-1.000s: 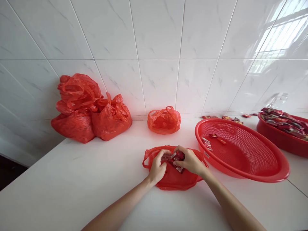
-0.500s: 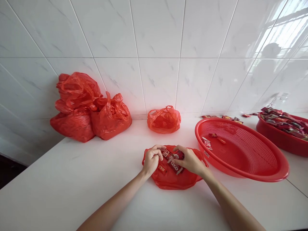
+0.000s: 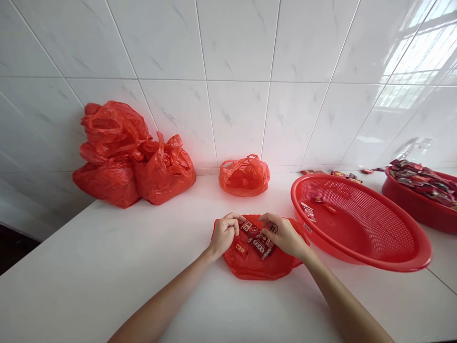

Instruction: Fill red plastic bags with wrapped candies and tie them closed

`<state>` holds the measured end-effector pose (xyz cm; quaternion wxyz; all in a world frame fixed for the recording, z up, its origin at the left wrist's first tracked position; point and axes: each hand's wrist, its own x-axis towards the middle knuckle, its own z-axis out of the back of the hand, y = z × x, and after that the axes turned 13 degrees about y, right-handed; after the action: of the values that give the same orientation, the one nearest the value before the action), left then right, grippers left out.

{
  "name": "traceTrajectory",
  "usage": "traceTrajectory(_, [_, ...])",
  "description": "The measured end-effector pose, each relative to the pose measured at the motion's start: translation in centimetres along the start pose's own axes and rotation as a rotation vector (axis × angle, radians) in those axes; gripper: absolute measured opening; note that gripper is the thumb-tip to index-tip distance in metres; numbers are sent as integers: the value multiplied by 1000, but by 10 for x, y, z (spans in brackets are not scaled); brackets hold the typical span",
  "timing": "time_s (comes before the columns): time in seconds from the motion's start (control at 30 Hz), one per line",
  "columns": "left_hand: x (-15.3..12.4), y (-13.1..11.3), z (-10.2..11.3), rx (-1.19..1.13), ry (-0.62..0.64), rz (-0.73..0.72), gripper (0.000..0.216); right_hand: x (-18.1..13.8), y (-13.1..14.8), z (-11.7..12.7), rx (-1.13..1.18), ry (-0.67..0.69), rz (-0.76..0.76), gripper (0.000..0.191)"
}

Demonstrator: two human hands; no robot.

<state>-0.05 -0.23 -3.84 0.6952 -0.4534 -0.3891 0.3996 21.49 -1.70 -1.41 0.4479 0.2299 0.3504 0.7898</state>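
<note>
A small red plastic bag [image 3: 255,264] lies on the white counter [image 3: 107,271] in front of me, with red candy packets [image 3: 259,243] showing at its mouth. My left hand [image 3: 223,233] pinches the bag's left edge, fingers curled. My right hand [image 3: 283,234] is closed on the bag's right edge and rests against the packets.
A red mesh basket [image 3: 360,228] with a few packets sits to the right. Further right, a red bowl [image 3: 417,202] is heaped with packets. A tied small bag [image 3: 243,175] and a pile of full red bags [image 3: 124,157] stand against the tiled wall. Loose packets [image 3: 335,174] lie by the wall.
The left hand shifted left to the bag's edge, the mouth spread wider, and more candy packets now show inside. The right hand stayed at the right edge.
</note>
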Motion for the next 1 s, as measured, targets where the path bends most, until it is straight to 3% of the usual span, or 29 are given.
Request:
traceTrajectory(0.17, [-1, 3, 1, 99, 58, 4, 20, -1, 1, 1, 11, 0, 14, 17])
traceTrajectory(0.37, [-1, 0, 0, 168, 107, 2, 22, -4, 1, 2, 120, 57, 66, 35])
traceTrajectory(0.53, [0, 1, 2, 197, 130, 17, 24, -3, 2, 2, 129, 49, 74, 38])
traceTrajectory(1.0, [3, 5, 8, 218, 125, 55, 28, 7, -18, 4, -335, -72, -9, 29])
